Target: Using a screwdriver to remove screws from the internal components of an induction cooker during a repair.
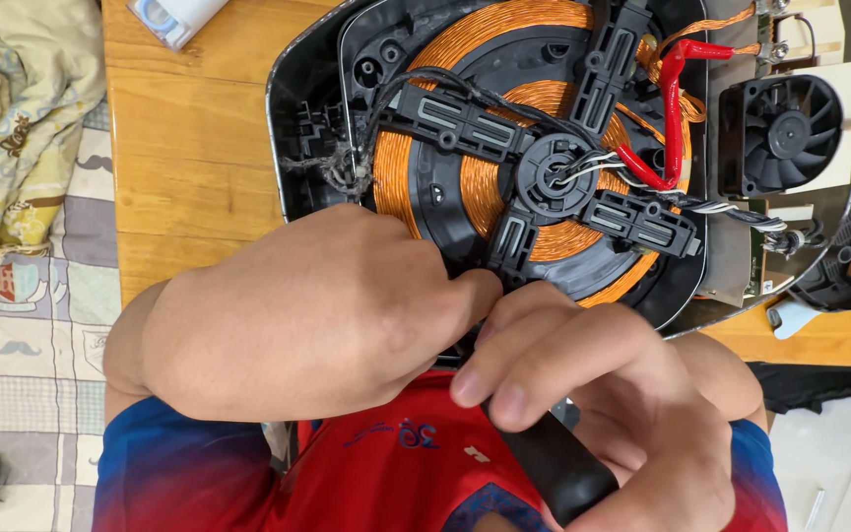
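Left hand [297,315] hides coil housing's [293,148] near edge; black tool handle [554,463] cut off at bottom, tip hidden btwn fingers [504,369]; fan [785,133] partly cropped.

The opened appliance housing [293,118] lies on the worktop [189,148], its coil [401,163] inside, with the fan [788,133] to the coil's right. Both hands meet at its near edge: left hand [297,315], right hand [632,394] holding a tool handle [554,463].

White-blue pkg [171,17] top-left on wooden table [189,148].
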